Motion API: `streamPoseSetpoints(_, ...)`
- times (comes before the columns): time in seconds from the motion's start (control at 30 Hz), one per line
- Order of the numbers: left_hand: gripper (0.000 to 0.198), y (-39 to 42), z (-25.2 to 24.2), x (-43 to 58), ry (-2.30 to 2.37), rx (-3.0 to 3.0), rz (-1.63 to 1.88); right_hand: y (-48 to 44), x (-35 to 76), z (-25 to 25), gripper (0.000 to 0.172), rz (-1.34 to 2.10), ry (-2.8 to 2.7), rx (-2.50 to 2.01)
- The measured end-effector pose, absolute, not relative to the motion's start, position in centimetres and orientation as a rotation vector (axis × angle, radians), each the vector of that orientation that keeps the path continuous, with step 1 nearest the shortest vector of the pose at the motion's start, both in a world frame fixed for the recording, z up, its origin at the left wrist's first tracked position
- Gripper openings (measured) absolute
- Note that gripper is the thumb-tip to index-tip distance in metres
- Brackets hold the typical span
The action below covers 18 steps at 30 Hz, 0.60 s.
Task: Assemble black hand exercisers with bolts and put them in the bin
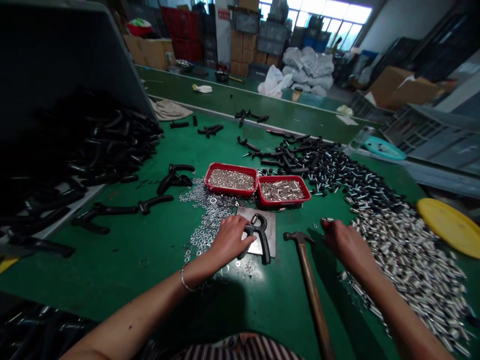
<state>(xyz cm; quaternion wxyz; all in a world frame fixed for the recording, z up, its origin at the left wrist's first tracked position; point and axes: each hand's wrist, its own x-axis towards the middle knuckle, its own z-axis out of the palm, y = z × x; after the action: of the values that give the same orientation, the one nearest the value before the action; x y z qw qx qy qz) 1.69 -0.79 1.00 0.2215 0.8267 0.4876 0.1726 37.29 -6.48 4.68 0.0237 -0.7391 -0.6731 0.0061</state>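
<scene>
My left hand (229,239) is closed on a black hand-grip exerciser (258,236) that rests on a small steel plate (270,220). My right hand (347,245) lies knuckles up at the edge of a large heap of small metal sleeves (408,260), fingers curled round something small that I cannot make out. A hammer (311,285) with a wooden handle lies between my two hands, head pointing away from me.
Two red trays (230,180) (284,191) of small metal parts stand beyond the plate. Loose washers (206,220) spread to the left. Black handle parts (93,150) pile at left, black-capped pieces (330,170) at right. A yellow disc (448,225) lies far right.
</scene>
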Motion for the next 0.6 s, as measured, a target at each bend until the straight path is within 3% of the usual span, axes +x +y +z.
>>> streamPoseSetpoints(0.13,0.047,-0.6,0.9,1.1,1.284,2.258,0.449,-5.6,35.1,7.0,0.042,0.462,-1.556,-1.983)
streamPoseSetpoints(0.3,0.044,-0.4,1.1,1.0,1.281,2.224,0.423,-3.7,26.2,5.8,0.030,0.995,-1.235,-1.446)
streamPoseSetpoints(0.6,0.044,-0.5,0.7,1.2,1.291,2.216,0.440,-1.5,20.0,0.3,0.030,0.956,-1.122,-1.335)
